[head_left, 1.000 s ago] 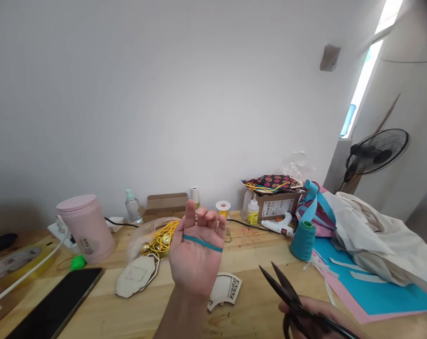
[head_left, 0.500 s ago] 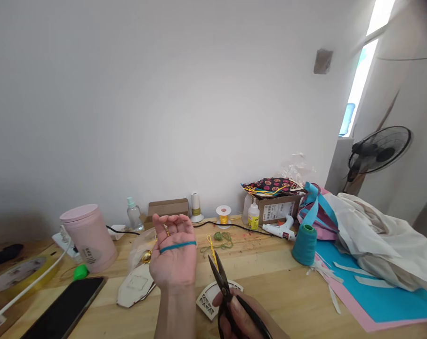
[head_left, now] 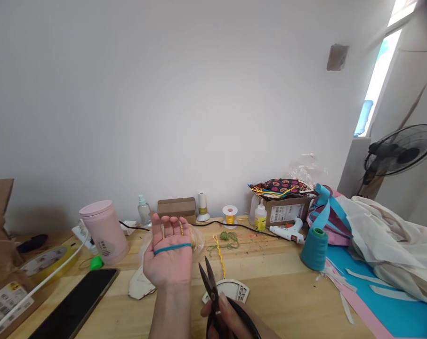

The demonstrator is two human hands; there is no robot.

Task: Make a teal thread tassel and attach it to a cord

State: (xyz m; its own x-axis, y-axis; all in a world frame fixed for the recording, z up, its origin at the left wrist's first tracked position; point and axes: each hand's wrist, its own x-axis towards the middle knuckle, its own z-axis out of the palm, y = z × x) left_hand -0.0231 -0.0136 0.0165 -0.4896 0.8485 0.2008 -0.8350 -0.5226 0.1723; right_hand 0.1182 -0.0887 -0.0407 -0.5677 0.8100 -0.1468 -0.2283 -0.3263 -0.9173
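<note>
A: Where are the scissors [head_left: 215, 301], and which way do they point?
B: In the right hand's [head_left: 234, 319] grasp, just right of the left wrist — long axis running away from the person, tips leaning left, blades parted.
A: And the left hand [head_left: 168, 266]?
B: Palm up, fingers loosely curled, teal thread [head_left: 173, 248] stretched crosswise over the palm.
A: Any containers?
B: A cardboard box [head_left: 286, 213] at back right, heaped with dark patterned fabric [head_left: 279, 186] and yellow cords [head_left: 261, 190].

Metal-bladed scissors [head_left: 213, 291], matt thread [head_left: 173, 248], glossy phone [head_left: 77, 303], smooth wooden tabletop [head_left: 280, 292]
</note>
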